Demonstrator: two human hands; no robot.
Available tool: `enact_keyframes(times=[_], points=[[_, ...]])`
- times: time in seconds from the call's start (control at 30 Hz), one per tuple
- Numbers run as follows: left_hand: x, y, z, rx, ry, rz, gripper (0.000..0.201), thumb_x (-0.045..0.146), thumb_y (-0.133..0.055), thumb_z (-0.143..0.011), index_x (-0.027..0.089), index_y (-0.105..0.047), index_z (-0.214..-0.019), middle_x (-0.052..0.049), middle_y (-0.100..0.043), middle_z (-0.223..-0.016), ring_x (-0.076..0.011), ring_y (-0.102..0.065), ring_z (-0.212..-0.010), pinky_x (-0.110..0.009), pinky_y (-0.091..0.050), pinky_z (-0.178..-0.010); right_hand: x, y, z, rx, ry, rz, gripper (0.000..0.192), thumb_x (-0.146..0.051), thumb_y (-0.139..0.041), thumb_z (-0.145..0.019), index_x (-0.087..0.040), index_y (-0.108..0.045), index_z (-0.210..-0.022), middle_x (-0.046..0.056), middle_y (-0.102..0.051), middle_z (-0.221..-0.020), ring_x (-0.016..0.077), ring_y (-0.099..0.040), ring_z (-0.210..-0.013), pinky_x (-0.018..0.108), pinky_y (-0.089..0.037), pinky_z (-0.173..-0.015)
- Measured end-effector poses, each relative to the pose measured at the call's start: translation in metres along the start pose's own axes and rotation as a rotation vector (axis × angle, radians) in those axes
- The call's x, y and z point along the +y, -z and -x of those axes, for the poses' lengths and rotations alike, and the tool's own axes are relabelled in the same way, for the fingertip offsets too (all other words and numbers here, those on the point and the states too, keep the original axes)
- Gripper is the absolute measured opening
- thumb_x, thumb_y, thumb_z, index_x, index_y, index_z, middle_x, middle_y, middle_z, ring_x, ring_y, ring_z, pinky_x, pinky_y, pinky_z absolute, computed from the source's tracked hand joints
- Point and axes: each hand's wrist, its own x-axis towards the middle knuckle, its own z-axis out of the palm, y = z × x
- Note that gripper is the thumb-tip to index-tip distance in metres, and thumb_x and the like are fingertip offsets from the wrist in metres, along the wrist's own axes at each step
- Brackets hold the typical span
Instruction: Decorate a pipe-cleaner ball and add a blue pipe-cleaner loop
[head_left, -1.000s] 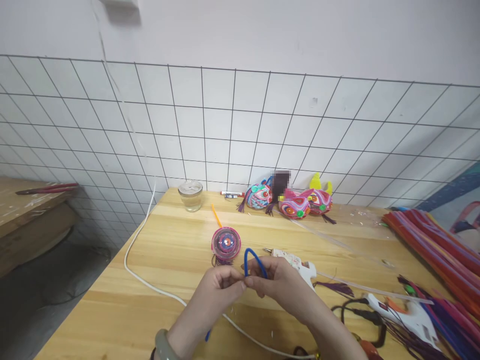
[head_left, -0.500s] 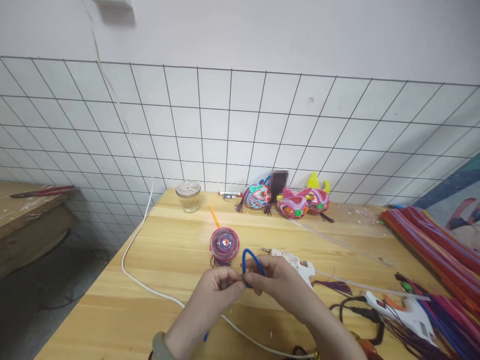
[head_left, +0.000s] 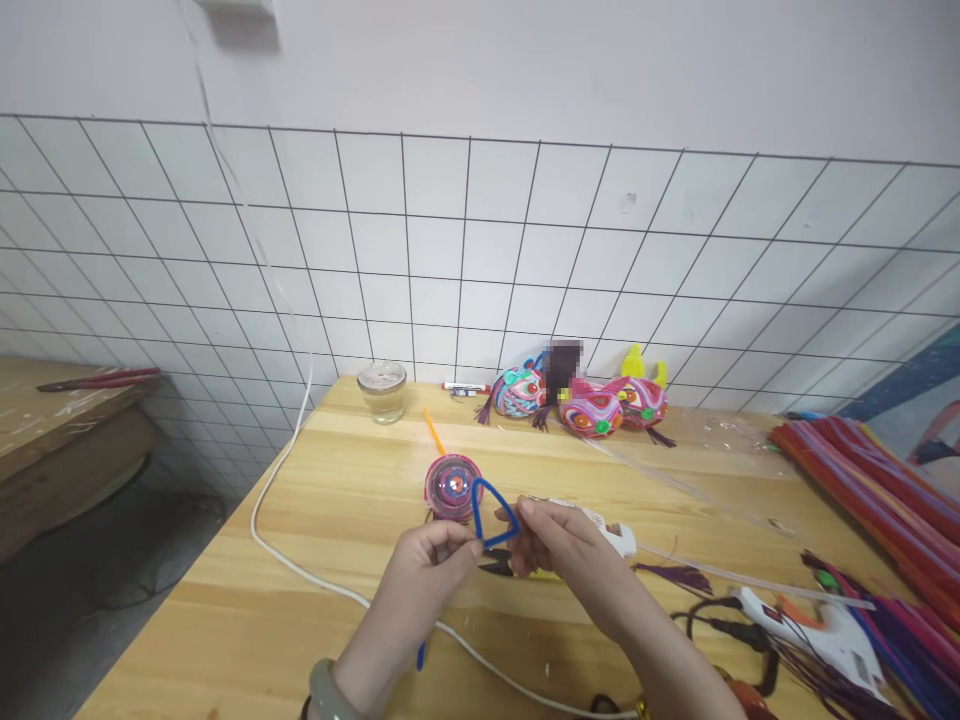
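Observation:
A blue pipe cleaner (head_left: pixel 475 505), bent into a triangular loop, is held up above the wooden table. My left hand (head_left: pixel 435 575) pinches its lower left corner between thumb and fingertips. At the loop's right corner, my right hand (head_left: pixel 559 540) has its fingers closed on it. Under the right hand show the dark jaws of a tool (head_left: pixel 496 562) with a bit of yellow handle; I cannot tell whether it is held or lies on the table. Another blue piece (head_left: pixel 421 655) pokes out below my left wrist. Just behind the loop lies a round pink-purple disc (head_left: pixel 452 487).
A glass jar (head_left: pixel 382 395), an orange stick (head_left: pixel 433 430) and colourful tasselled ornaments (head_left: pixel 592 408) stand along the back. Two white glue guns (head_left: pixel 619 538) (head_left: pixel 817 635) lie right, beside bundled pipe cleaners (head_left: pixel 862 490). A white cable (head_left: pixel 289 565) crosses the table.
The blue loop has gone from a rounded arch to a triangle. My right hand has shifted to the loop's right corner, and the dark-jawed tool now shows beneath.

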Motion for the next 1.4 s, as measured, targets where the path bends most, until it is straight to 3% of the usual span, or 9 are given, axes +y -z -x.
enact_keyframes(times=[0.27,0.47,0.67,0.9,1.23,1.4], points=[[0.000,0.001,0.000,-0.002,0.008,-0.012,0.022,0.037,-0.065,-0.066,0.015,-0.064,-0.064,0.008,-0.039,-0.045,-0.0048,-0.024,-0.040,-0.021,-0.019,-0.041,0.001,0.000,0.002,-0.106,0.012,0.005,0.033,-0.043,-0.054,-0.079,-0.014,-0.059,-0.065,-0.001,-0.057,-0.054,0.0104,-0.052,-0.053,0.022,-0.041,-0.054],[-0.007,0.001,-0.004,-0.010,-0.025,-0.021,0.025,0.039,-0.069,-0.061,0.014,-0.066,-0.063,0.004,-0.048,-0.049,-0.0087,-0.038,-0.049,-0.021,-0.029,-0.050,0.003,-0.001,0.002,-0.114,0.020,-0.009,0.028,-0.040,-0.058,-0.078,-0.014,-0.061,-0.068,-0.002,-0.056,-0.055,0.0102,-0.051,-0.054,0.023,-0.042,-0.057],[-0.010,0.000,-0.005,-0.033,0.003,0.000,0.027,0.042,-0.068,-0.061,0.016,-0.064,-0.062,0.007,-0.042,-0.041,-0.0059,-0.027,-0.039,-0.021,-0.023,-0.043,-0.001,-0.007,0.003,-0.108,-0.036,-0.076,0.030,-0.039,-0.067,-0.069,-0.015,-0.066,-0.086,-0.004,-0.055,-0.054,0.0092,-0.051,-0.051,0.022,-0.041,-0.054],[-0.009,0.000,-0.004,-0.055,-0.011,0.001,0.025,0.040,-0.067,-0.063,0.015,-0.065,-0.061,0.005,-0.050,-0.046,-0.0062,-0.030,-0.042,-0.021,-0.024,-0.045,0.001,-0.014,0.003,-0.139,-0.043,-0.120,0.024,-0.037,-0.068,-0.067,-0.015,-0.067,-0.076,-0.004,-0.056,-0.054,0.0078,-0.049,-0.048,0.021,-0.041,-0.052],[-0.003,-0.003,-0.002,-0.053,-0.070,-0.111,0.019,0.031,-0.064,-0.065,0.013,-0.064,-0.058,0.001,-0.056,-0.050,-0.0100,-0.041,-0.050,-0.023,-0.031,-0.051,0.004,-0.013,0.001,-0.099,-0.047,0.005,0.023,-0.037,-0.065,-0.070,-0.015,-0.062,-0.067,-0.005,-0.052,-0.047,0.0078,-0.046,-0.044,0.020,-0.035,-0.048],[0.002,-0.001,0.001,-0.116,-0.074,-0.145,0.017,0.027,-0.061,-0.068,0.012,-0.068,-0.064,-0.003,-0.065,-0.060,-0.0134,-0.049,-0.058,-0.025,-0.036,-0.058,0.002,-0.012,0.002,-0.089,-0.051,0.036,0.023,-0.036,-0.063,-0.071,-0.014,-0.060,-0.062,-0.005,-0.050,-0.044,0.0077,-0.044,-0.043,0.020,-0.032,-0.047]])
